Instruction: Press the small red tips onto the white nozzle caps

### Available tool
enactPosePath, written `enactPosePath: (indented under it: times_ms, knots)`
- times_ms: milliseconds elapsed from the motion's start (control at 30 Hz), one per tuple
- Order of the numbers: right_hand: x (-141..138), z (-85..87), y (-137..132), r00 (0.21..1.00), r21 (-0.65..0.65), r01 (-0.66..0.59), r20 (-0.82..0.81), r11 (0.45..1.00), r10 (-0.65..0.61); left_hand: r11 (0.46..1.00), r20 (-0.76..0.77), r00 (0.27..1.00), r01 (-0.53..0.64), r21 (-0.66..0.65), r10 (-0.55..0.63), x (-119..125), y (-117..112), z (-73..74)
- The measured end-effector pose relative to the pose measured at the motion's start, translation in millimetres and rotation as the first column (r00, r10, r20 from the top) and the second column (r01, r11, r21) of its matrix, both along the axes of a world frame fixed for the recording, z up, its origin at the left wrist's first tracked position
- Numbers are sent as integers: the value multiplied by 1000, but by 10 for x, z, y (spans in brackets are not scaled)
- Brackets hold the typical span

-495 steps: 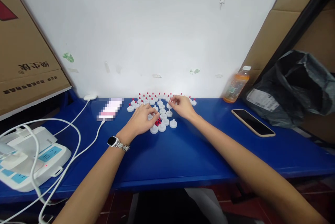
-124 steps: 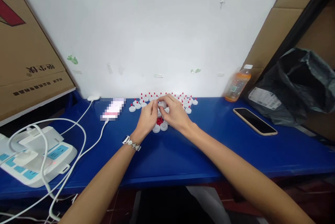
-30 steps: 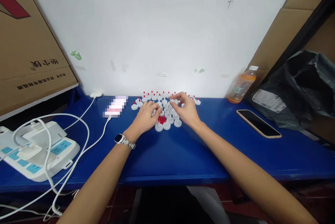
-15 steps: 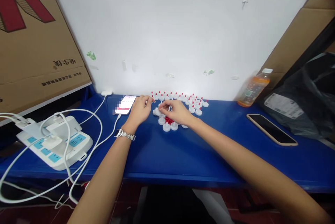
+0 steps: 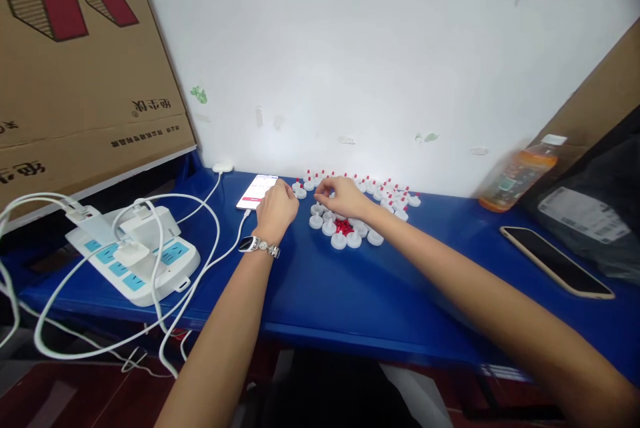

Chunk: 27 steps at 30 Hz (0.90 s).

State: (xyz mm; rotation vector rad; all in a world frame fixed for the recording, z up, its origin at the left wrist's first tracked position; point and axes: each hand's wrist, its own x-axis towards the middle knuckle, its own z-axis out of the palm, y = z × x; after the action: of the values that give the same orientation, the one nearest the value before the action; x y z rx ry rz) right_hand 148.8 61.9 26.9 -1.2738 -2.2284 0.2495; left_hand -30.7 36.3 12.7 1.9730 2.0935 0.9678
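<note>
My left hand (image 5: 278,211), its fingers curled and partly hidden, is beside the left end of a group of white nozzle caps with red tips (image 5: 301,192). My right hand (image 5: 345,197) is pinched just above white nozzle caps without red tips (image 5: 316,221); anything between its fingertips is too small to make out. These plain caps stand in a rough ring around a small heap of red tips (image 5: 344,227). The red-tipped caps stand upright along the wall, and my right hand hides some of them.
A lit phone (image 5: 257,192) on a cable lies left of my left hand. Farther left is a power strip (image 5: 145,261) with looped white cables. On the right are a dark phone (image 5: 557,261), a bottle of orange drink (image 5: 520,175) and a grey plastic bag (image 5: 605,201).
The view has swung left, so everything sits farther right. Relative to the caps, my left hand has drawn back toward the lit phone. My right fingertips have come up off a plain cap.
</note>
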Motion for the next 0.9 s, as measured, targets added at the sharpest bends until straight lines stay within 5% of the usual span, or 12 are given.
enactPosePath:
  times_ms: [233,433,667,900]
  knots:
    - [-403,-150,447,970,20,182,162,983,-183,995,-66,997,19,-97,-25,-80,23,-84]
    - [-453,-162,500,981,-12,182,75,983,-181,998,-24,999,34,-56,-35,-55,15,-44]
    - [-71,-36,98,965,-7,-5,-261,1000,3,931,77,940,314,185,-333,125,-33,48]
    - [310,7,-478,956,65,-23,-290,998,41,841,-75,852,524,133,-519,399,-231,53]
